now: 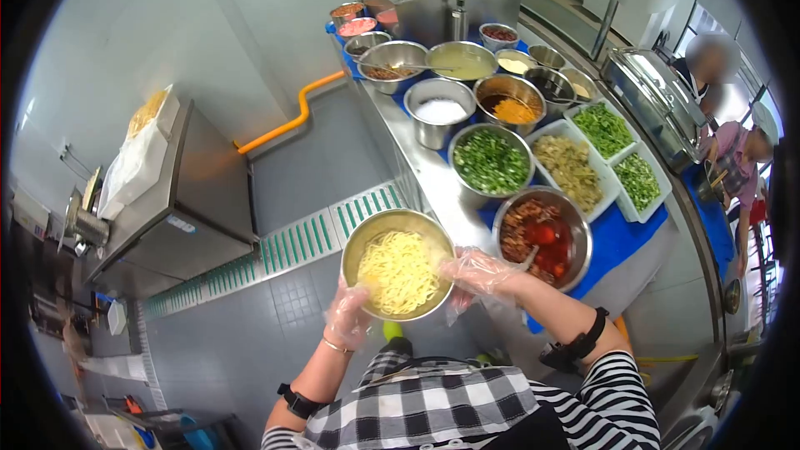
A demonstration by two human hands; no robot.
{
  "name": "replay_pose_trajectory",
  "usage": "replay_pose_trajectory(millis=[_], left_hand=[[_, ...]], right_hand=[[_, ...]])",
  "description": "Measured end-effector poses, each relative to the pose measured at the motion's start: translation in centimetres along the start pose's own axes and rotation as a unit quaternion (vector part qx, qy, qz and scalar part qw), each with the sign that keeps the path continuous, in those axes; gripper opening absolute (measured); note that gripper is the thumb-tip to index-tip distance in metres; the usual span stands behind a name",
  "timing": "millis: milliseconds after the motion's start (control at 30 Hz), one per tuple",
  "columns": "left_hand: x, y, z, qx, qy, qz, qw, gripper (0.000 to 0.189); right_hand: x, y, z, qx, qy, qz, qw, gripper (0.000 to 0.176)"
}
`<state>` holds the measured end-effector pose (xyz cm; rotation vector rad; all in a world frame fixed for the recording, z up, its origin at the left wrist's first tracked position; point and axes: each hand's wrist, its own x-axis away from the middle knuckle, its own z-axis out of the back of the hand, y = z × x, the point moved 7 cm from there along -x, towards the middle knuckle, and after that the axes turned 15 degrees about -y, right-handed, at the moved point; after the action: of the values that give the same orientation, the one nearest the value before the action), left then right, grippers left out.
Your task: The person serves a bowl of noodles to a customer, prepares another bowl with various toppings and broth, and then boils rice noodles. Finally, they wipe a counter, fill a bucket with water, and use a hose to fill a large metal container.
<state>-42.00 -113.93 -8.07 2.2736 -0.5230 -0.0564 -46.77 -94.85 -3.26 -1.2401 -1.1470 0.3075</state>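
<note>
A round metal bowl (pixel 358 237) with pale yellow noodles (pixel 398 273) inside is held up in front of my body, over the floor. My left hand (pixel 348 313), in a clear plastic glove, grips its lower left rim. On the right side of the rim is my right hand (pixel 479 273), gloved the same way and closed on the bowl. Close to my right hand, on the counter, stands a metal bowl of chopped meat in red oil (pixel 546 237) with a spoon in it. Behind that sits a bowl of chopped greens (pixel 491 160).
The counter (pixel 437 192) carries several metal bowls and white tubs (pixel 621 200) of vegetables, with a steel topping station (pixel 433 0) at its far end. A steel cabinet (pixel 208 175) stands left, beyond a floor drain (pixel 296 246). Two people (pixel 737 137) are at the right.
</note>
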Motion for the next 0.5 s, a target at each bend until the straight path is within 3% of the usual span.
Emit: replay_pose_trajectory(millis=[100, 133, 200, 233, 267, 300, 333, 400, 467, 500], left_hand=[[0.4, 5.3, 4.9, -0.023, 0.031, -0.054, 0.998, 0.068], [-0.1, 6.6, 6.5, -0.022, 0.027, -0.051, 0.998, 0.068], [-1.1, 9.1, 9.3, 0.006, 0.009, -0.055, 0.998, 0.068], [-1.8, 10.1, 10.6, 0.006, 0.005, -0.051, 0.999, 0.068], [-2.6, 10.7, 12.4, -0.002, 0.049, -0.04, 0.998, 0.068], [-3.7, 11.3, 13.9, -0.008, 0.089, -0.023, 0.996, 0.067], [-4.9, 11.8, 14.8, -0.008, 0.073, -0.006, 0.997, 0.067], [-7.9, 13.3, 16.6, -0.015, 0.061, -0.037, 0.997, 0.041], [-11.3, 14.2, 16.9, 0.001, 0.038, -0.026, 0.999, 0.041], [-12.6, 14.2, 17.6, 0.008, 0.025, -0.017, 1.0, 0.041]], right_hand=[[-5.6, -1.7, 1.8, -0.079, 0.025, 0.048, 0.995, 0.051], [-6.5, -2.5, 3.2, -0.12, 0.089, 0.023, 0.988, 0.044], [-8.9, -3.6, 5.9, -0.082, 0.172, 0.037, 0.981, 0.047], [-10.1, -4.0, 6.9, -0.084, 0.2, 0.037, 0.975, 0.038], [-11.0, -4.2, 7.7, -0.09, 0.21, 0.037, 0.973, 0.038], [-11.6, -4.8, 8.4, -0.063, 0.224, 0.022, 0.972, 0.036], [-11.8, -5.0, 9.1, -0.038, 0.241, 0.006, 0.97, 0.033], [-11.2, -4.8, 11.3, -0.025, 0.287, 0.034, 0.957, 0.027], [-10.0, -5.8, 14.0, 0.135, 0.355, 0.03, 0.925, 0.023], [-9.3, -5.0, 15.4, 0.125, 0.389, 0.017, 0.913, 0.021]])
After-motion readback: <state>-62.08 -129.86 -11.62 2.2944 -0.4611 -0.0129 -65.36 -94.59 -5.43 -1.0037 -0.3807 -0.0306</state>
